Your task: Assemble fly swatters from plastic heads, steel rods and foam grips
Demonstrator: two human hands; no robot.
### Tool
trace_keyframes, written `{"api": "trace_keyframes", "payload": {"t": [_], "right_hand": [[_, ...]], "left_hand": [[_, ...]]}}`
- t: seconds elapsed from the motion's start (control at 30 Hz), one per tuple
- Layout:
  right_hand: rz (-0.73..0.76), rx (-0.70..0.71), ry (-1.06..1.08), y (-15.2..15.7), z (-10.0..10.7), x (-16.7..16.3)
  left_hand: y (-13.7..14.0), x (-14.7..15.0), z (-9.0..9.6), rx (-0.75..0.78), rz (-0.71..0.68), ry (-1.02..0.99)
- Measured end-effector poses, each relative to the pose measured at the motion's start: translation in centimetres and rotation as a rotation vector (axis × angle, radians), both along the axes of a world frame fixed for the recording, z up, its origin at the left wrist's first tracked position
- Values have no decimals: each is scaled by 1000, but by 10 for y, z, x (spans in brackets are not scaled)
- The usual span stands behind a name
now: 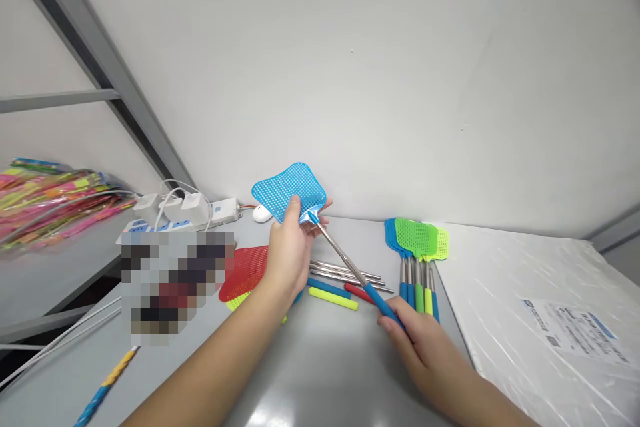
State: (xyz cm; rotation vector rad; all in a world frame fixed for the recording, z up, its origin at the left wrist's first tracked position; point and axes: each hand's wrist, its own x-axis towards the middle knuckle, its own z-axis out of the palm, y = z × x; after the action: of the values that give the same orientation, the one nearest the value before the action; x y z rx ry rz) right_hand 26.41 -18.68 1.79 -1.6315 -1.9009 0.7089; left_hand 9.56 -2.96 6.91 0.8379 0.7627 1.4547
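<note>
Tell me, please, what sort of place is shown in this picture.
Probably a worktable in a workshop or packing room: fly swatters lie grouped together, loose metal rods and coloured handles lie left of them, and a labelled white package sits at the right.

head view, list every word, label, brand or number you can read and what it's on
No text can be read for certain.
White label on the wrapped package: printed lines, too small and blurred to read.
Plastic bags at left: too blurred to read.
Blue fly swatter in both hands: no lettering seen.
</note>
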Motion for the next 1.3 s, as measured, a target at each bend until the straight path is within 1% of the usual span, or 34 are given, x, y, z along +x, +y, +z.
{"api": "trace_keyframes", "payload": {"t": [0.07,0.13,0.23,0.33,0.4,0.43,0.5,0.53,0.57,0.6,0.63,0.67,0.7,0.8,0.83,0.87,0.9,0.93,1.03,1.07,1.1,1.13,1.2,1.3], "right_hand": [[-46,8,6,-2,-5,-4],[-93,23,48,-4,-7,-7],[-147,-2,195,-5,-4,-11],[-193,-92,397,-3,2,-9],[-190,-215,612,0,5,-4],[-180,-306,760,2,6,-1],[-142,-539,1070,4,7,5],[-126,-651,1192,5,6,7],[-114,-742,1272,5,6,9],[-100,-805,1305,5,5,11],[-92,-825,1287,5,4,11],[-90,-792,1215,4,3,11],[-100,-709,1088,3,3,10],[-180,-308,545,-1,4,4],[-197,-205,411,-2,5,2],[-199,-162,346,-3,7,0],[-191,-179,362,-4,8,-2],[-175,-246,448,-4,10,-4],[-135,-571,909,-5,12,-7],[-126,-659,1045,-5,12,-8],[-118,-717,1139,-5,12,-9],[-109,-745,1177,-6,12,-10],[-73,-718,1100,-7,13,-11],[-47,-584,846,-8,14,-10]], "left_hand": [[-4,17,4,62,92,3],[-12,31,3,106,129,36],[-27,43,-6,85,57,110],[-36,48,-20,9,-4,135],[-36,47,-26,-16,-11,137],[-35,47,-28,-24,-14,130],[-33,44,-30,-35,-33,110],[-33,42,-30,-40,-47,100],[-33,40,-31,-45,-61,95],[-34,37,-31,-48,-77,95],[-35,35,-33,-50,-92,98],[-36,32,-34,-51,-102,104],[-38,29,-36,-50,-104,113],[-42,24,-42,-50,-87,151],[-43,24,-43,-51,-84,161],[-43,23,-43,-54,-85,166],[-44,23,-43,-56,-89,163],[-44,23,-43,-60,-92,155],[-43,23,-41,-87,-106,126],[-43,23,-40,-108,-122,119],[-44,23,-40,-133,-143,117],[-46,23,-40,-156,-172,119],[-53,26,-41,-170,-249,138],[-75,34,-47,-123,-431,224]]}}
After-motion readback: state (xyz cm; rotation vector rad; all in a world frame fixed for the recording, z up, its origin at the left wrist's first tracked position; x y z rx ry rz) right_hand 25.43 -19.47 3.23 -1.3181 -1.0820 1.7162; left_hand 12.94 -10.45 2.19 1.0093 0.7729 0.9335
